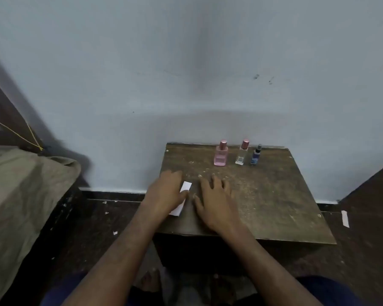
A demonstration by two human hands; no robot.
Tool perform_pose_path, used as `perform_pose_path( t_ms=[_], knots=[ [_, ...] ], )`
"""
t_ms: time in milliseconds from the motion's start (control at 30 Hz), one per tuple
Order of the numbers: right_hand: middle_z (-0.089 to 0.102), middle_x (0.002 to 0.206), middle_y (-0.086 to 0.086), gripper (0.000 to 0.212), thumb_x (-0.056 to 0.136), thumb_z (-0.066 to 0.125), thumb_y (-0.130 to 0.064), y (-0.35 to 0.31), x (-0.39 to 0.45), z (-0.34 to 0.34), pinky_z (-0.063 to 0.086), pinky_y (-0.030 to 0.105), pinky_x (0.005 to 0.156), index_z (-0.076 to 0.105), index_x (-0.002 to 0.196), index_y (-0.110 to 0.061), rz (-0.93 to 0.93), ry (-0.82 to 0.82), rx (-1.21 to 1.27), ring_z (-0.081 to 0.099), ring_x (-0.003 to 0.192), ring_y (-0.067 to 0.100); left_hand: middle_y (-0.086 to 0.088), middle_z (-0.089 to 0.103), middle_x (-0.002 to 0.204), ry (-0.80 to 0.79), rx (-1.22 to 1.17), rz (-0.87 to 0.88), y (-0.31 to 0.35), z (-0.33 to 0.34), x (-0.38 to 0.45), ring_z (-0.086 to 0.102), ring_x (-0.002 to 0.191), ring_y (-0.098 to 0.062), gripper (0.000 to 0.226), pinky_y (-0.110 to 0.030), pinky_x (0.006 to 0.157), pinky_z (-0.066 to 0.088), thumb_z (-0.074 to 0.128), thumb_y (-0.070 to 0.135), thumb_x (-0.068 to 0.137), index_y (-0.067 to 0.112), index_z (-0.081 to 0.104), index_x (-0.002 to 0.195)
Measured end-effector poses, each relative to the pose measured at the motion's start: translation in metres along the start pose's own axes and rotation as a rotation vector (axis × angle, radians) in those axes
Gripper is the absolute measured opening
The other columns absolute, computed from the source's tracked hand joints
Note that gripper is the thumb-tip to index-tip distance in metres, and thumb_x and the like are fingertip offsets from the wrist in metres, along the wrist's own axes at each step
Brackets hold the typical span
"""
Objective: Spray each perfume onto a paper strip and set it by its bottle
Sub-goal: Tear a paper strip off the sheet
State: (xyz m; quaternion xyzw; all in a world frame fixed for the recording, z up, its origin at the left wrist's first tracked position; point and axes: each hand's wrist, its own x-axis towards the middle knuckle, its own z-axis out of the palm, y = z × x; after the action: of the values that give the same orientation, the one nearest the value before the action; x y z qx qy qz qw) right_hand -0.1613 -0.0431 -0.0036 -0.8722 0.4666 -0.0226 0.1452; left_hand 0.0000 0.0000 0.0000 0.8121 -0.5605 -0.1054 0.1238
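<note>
From the head view, you have a worn wooden bench (274, 195) standing against a pale wall (186, 74), and both your hands are down on its left front part. Your left hand (166, 191) lies flat over a white paper strip (184, 188), fingers fairly straight and pointing toward the wall, with the thumb pressing across the strip; the strip's far end shows beyond the thumb and its near end shows under the heel of the hand, close to the bench's left edge. Your right hand (215, 202) rests just beside it on the bare wood, fingers spread and relaxed, gripping nothing, and whether its thumb touches the strip cannot be told. Along the back edge, near the wall, three perfume bottles stand upright in a row, each apart from the next: a pink bottle (220, 154) with a rose cap on the left, a clear bottle (242, 153) with a rose cap in the middle, and a small blue bottle (256, 156) with a dark sprayer on the right. All three are well apart from your hands. A second paper strip (345, 218) lies on the dark floor (97, 228) past the bench's right edge. A bed (20, 195) with an olive cover sits to the left.
</note>
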Motion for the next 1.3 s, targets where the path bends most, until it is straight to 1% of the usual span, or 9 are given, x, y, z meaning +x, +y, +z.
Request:
perform_pose_path(
  t_ms=[133,300,500,667,800,900,1033,1200,1300],
  knots=[
    [0.022,0.17,0.018,0.066,0.106,0.046,-0.05,0.004,0.003,0.001,0.029,0.054,0.121,0.022,0.164,-0.027,0.006,-0.004,-0.006,0.022,0.154,0.044,-0.008,0.063,0.117,0.035,0.022,-0.004,0.011,0.012,0.0,0.063,0.11,-0.029,0.037,-0.034,0.076,0.046,0.077,0.042,0.088,0.018,0.063,0.112],
    [0.036,0.161,0.013,0.065,0.105,0.048,-0.05,0.01,0.001,-0.002,0.034,0.052,0.116,0.027,0.161,-0.027,-0.01,-0.026,0.018,0.033,0.148,0.038,-0.003,0.068,0.099,0.044,-0.059,-0.052,0.015,0.016,0.004,0.07,0.093,-0.028,0.029,-0.038,0.074,0.056,0.077,0.035,0.082,0.018,0.062,0.099],
    [0.051,0.148,0.009,0.057,0.103,0.054,-0.048,0.014,0.003,-0.013,0.044,0.049,0.109,0.042,0.154,-0.025,-0.013,-0.017,0.076,0.047,0.138,0.035,-0.002,0.076,0.102,-0.068,-0.179,-0.129,0.024,0.011,0.009,0.071,0.1,-0.022,0.042,-0.038,0.086,0.059,0.08,0.028,0.08,0.017,0.065,0.118],
    [0.067,0.127,0.008,0.038,0.1,0.061,-0.04,0.021,0.012,-0.012,0.051,0.044,0.1,0.064,0.131,-0.019,-0.01,0.052,0.152,0.059,0.122,0.034,0.003,0.074,0.098,-0.066,-0.232,-0.139,0.025,0.006,0.006,0.069,0.099,-0.019,0.047,-0.038,0.09,0.059,0.08,0.027,0.081,0.016,0.065,0.123],
    [0.079,0.111,0.006,0.027,0.099,0.069,-0.025,0.021,0.019,-0.021,0.053,0.031,0.09,0.075,0.122,-0.015,0.028,0.043,0.466,0.074,0.104,0.024,0.016,0.066,0.088,-0.089,-0.321,-0.069,0.027,-0.001,0.005,0.065,0.085,-0.005,0.054,-0.024,0.084,0.055,0.082,0.023,0.085,0.018,0.062,0.135],
    [0.081,0.091,0.007,0.015,0.096,0.073,-0.02,0.021,0.02,-0.025,0.062,0.04,0.08,0.079,0.109,-0.017,0.08,-0.016,0.66,0.077,0.081,0.023,0.012,0.071,0.095,-0.096,-0.405,0.009,0.031,-0.009,-0.002,0.065,0.078,0.003,0.053,-0.01,0.075,0.051,0.083,0.023,0.085,0.017,0.064,0.134],
    [0.081,0.083,0.005,0.011,0.094,0.076,-0.01,0.032,0.021,-0.034,0.066,0.042,0.075,0.076,0.1,-0.019,0.128,0.039,0.836,0.079,0.072,0.021,0.013,0.07,0.117,-0.049,-0.469,0.036,0.031,-0.018,-0.007,0.071,0.095,-0.002,0.052,-0.027,0.09,0.06,0.085,0.039,0.086,0.024,0.066,0.132],
    [0.081,0.094,0.006,0.016,0.098,0.073,-0.009,0.035,0.019,-0.049,0.063,0.03,0.069,0.075,0.113,-0.016,0.092,0.0,1.027,0.077,0.078,0.015,0.003,0.081,0.108,-0.307,-0.666,-0.027,0.025,-0.018,-0.004,0.076,0.104,-0.016,0.025,-0.038,0.091,0.061,0.068,0.033,0.102,0.019,0.075,0.121],
    [0.075,0.104,-0.006,0.027,0.093,0.08,-0.028,0.035,0.015,-0.05,0.055,0.012,0.077,0.074,0.119,-0.022,-0.061,0.242,0.676,0.07,0.082,0.0,-0.002,0.083,0.095,-0.298,-0.871,-0.105,0.028,-0.012,-0.004,0.079,0.094,-0.02,0.014,-0.04,0.092,0.061,0.07,0.025,0.102,0.015,0.08,0.103]
  ],
)
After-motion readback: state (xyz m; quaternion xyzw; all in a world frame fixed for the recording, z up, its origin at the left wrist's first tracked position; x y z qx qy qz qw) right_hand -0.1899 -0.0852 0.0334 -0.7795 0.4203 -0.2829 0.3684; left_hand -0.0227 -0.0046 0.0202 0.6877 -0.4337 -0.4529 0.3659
